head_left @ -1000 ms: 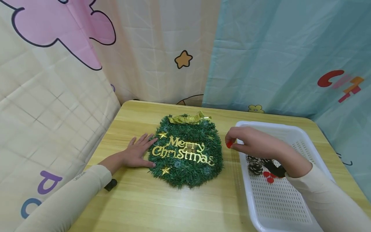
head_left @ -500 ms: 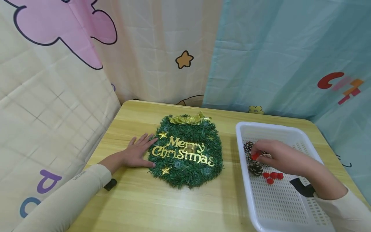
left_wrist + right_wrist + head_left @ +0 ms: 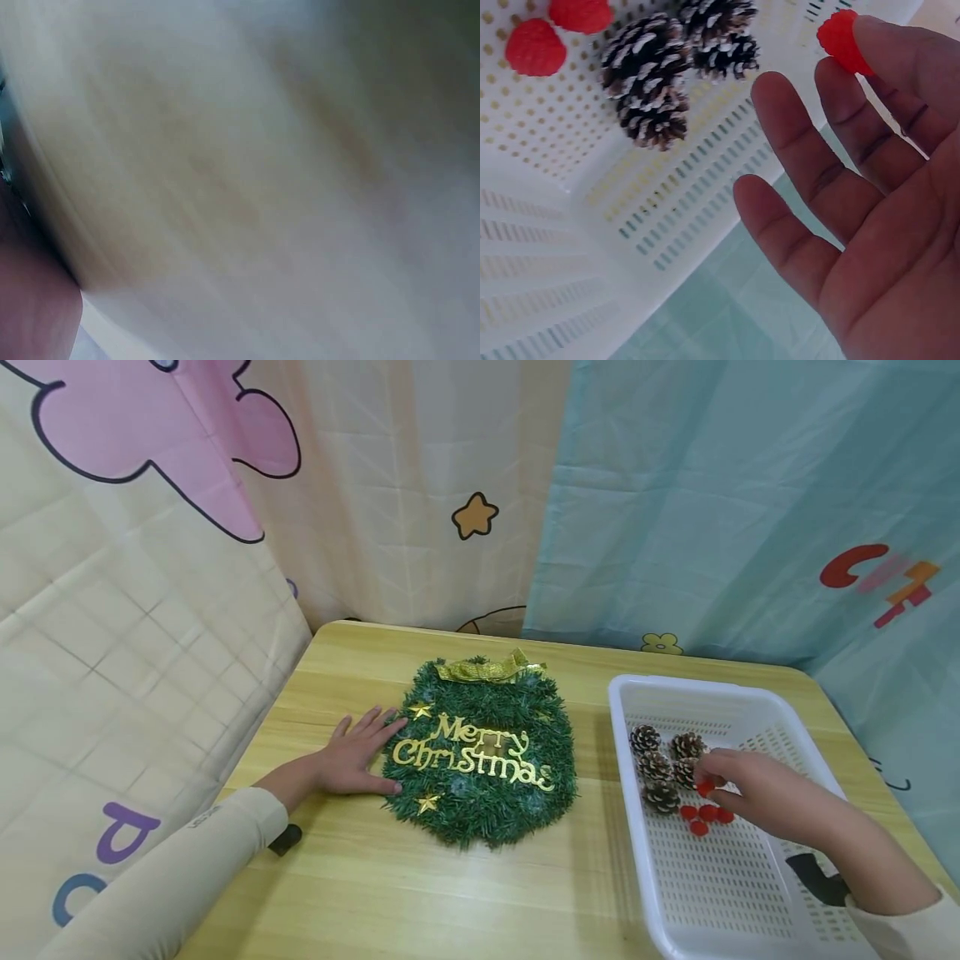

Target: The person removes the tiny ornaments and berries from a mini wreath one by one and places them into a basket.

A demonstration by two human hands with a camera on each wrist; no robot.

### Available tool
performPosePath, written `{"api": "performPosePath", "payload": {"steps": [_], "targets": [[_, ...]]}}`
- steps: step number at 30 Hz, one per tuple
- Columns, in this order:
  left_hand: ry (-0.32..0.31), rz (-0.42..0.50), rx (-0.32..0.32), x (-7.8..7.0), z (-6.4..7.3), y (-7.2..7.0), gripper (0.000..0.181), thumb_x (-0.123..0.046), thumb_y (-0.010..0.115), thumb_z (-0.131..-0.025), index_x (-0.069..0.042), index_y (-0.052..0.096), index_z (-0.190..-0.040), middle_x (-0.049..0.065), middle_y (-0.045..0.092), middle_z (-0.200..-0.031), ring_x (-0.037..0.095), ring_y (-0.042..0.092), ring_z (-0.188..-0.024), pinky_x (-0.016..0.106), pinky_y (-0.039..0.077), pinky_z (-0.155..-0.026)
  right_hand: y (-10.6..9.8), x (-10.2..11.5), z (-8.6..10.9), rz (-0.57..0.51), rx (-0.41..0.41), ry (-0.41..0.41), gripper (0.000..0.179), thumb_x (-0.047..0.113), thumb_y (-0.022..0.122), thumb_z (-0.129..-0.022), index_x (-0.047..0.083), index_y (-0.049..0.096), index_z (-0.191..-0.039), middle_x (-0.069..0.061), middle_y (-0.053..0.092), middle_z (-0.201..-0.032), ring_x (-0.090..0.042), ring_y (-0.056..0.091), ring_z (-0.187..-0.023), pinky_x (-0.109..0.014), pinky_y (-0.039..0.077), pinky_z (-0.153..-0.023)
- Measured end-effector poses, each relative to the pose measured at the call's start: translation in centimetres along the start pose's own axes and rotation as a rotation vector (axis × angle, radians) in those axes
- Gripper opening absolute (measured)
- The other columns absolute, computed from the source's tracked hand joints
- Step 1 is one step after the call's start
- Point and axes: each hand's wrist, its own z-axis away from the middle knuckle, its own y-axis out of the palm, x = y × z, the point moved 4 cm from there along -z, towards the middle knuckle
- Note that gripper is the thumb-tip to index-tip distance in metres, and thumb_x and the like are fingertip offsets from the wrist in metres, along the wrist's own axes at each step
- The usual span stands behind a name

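Observation:
In the head view a green wreath (image 3: 487, 818) with gold "Merry Christmas" lettering (image 3: 431, 755), gold stars and a gold bow lies on the wooden table. My left hand (image 3: 351, 762) rests at its left edge, fingers spread and fingertips on the greenery. Over the white basket, my right hand (image 3: 761, 793) pinches a red raspberry (image 3: 841, 39) between thumb and fingertips, the other fingers loosely extended. Close below lie several more raspberries (image 3: 699, 828) and several white-tipped pine cones (image 3: 662, 797). The left wrist view is a blur.
The slotted white plastic basket (image 3: 643, 868) stands on the right of the table (image 3: 480, 910), its rim raised around the contents. Printed curtains (image 3: 420, 510) hang behind the table and on both sides. A small black object (image 3: 286, 839) shows beside the left sleeve.
My right hand has carried the raspberry from between wreath and basket rightward into the basket, then nearer the other raspberries. The left hand has stayed in place on the wreath's edge.

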Motion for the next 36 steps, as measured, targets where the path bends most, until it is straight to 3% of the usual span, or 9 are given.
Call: {"api": "performPosePath", "payload": {"steps": [6, 13, 20, 29, 36], "targets": [[-0.001, -0.002, -0.005, 0.0, 0.0, 0.1, 0.108, -0.075, 0.058, -0.083, -0.02, 0.009, -0.162, 0.009, 0.003, -0.167, 0.036, -0.004, -0.151, 0.07, -0.002, -0.11, 1.2, -1.2, 0.7, -0.033, 0.043, 0.004, 0.022, 0.001, 0.071, -0.087, 0.021, 0.062, -0.089, 0.016, 0.056, -0.081, 0.0, 0.054, -0.076, -0.033, 0.053, -0.068], [-0.002, 0.003, -0.005, 0.0, 0.0, 0.1, 0.108, -0.075, 0.058, -0.082, -0.019, 0.009, -0.162, 0.009, 0.003, -0.167, 0.036, -0.004, -0.151, 0.071, -0.002, -0.11, 2.3, -2.0, 0.9, -0.085, 0.101, 0.025, 0.022, 0.001, 0.073, -0.085, 0.019, 0.059, -0.086, 0.015, 0.054, -0.077, -0.001, 0.046, -0.069, -0.027, 0.044, -0.06], [-0.002, -0.003, -0.009, 0.1, 0.0, 0.1, 0.108, -0.075, 0.057, -0.083, -0.02, 0.01, -0.162, 0.009, 0.003, -0.166, 0.036, -0.003, -0.15, 0.071, -0.001, -0.109, 3.1, -2.7, 0.8, -0.107, 0.137, 0.028, 0.02, 0.001, 0.07, -0.087, 0.018, 0.06, -0.086, 0.013, 0.057, -0.078, -0.001, 0.046, -0.068, -0.027, 0.043, -0.058], [0.004, 0.013, -0.011, -0.2, 0.2, -0.2, 0.107, -0.073, 0.059, -0.084, -0.018, 0.012, -0.161, 0.012, 0.006, -0.166, 0.038, -0.002, -0.15, 0.071, -0.001, -0.109, 4.0, -3.0, 1.0, -0.128, 0.153, 0.022, 0.029, -0.009, 0.062, -0.081, 0.018, 0.054, -0.079, 0.012, 0.043, -0.068, -0.002, 0.037, -0.063, -0.025, 0.033, -0.055], [0.013, 0.022, -0.025, -0.5, 0.3, -0.4, 0.105, -0.071, 0.06, -0.084, -0.016, 0.014, -0.161, 0.014, 0.008, -0.165, 0.04, 0.0, -0.15, 0.072, 0.0, -0.109, 4.2, -3.3, 1.0, -0.114, 0.194, 0.112, 0.026, -0.006, 0.067, -0.082, 0.017, 0.055, -0.077, 0.009, 0.044, -0.066, -0.005, 0.04, -0.061, -0.025, 0.034, -0.055]]}}
